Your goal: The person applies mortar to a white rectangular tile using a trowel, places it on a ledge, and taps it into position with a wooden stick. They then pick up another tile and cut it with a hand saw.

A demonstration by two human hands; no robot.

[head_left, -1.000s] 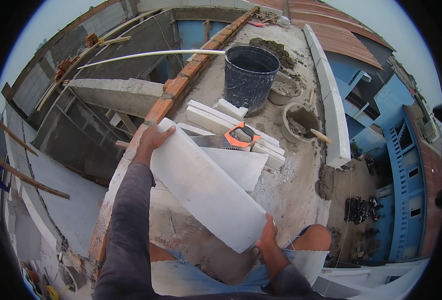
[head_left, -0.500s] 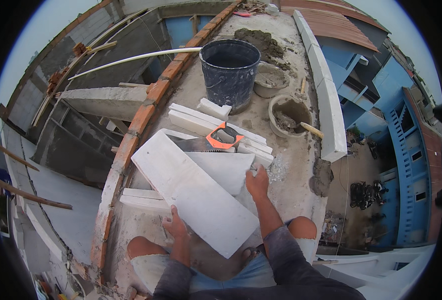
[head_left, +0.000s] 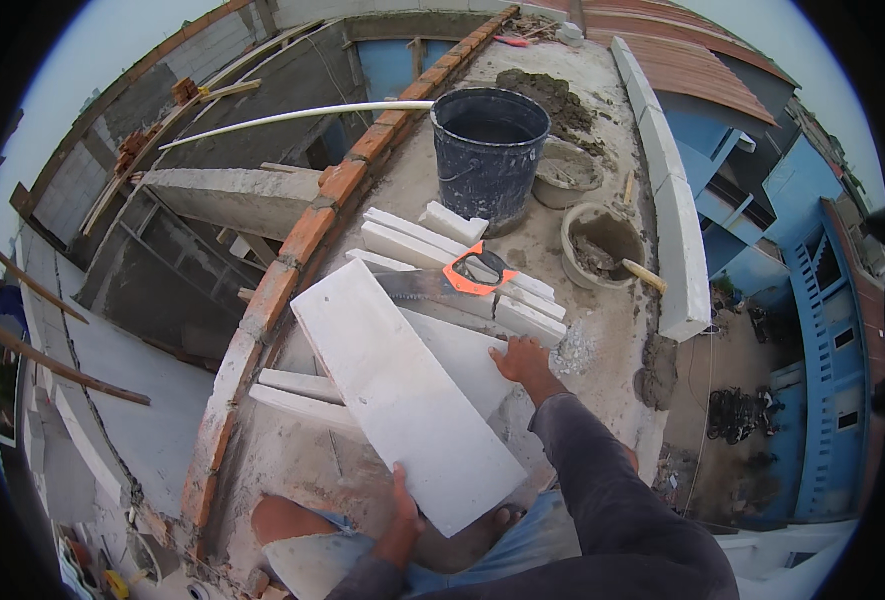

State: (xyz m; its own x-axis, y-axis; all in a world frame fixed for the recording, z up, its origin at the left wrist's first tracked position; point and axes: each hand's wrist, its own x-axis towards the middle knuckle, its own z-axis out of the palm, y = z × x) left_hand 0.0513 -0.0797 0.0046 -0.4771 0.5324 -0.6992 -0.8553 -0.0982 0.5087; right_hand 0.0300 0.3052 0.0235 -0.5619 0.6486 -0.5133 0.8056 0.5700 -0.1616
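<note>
I am on a building site, high up on a rough concrete ledge: unplastered brick edging runs along it, white blocks, a saw, a splashed bucket and heaped mortar are before me, and a yard sits far below.

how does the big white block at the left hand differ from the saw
The big white block is plain white, while the saw has an orange-and-black handle and a darker blade. The block is a broad rectangle; the saw is smaller, with a slender blade. The left hand is at the block's edge, whereas no hand touches the saw. Both lie over other white pieces.
</note>
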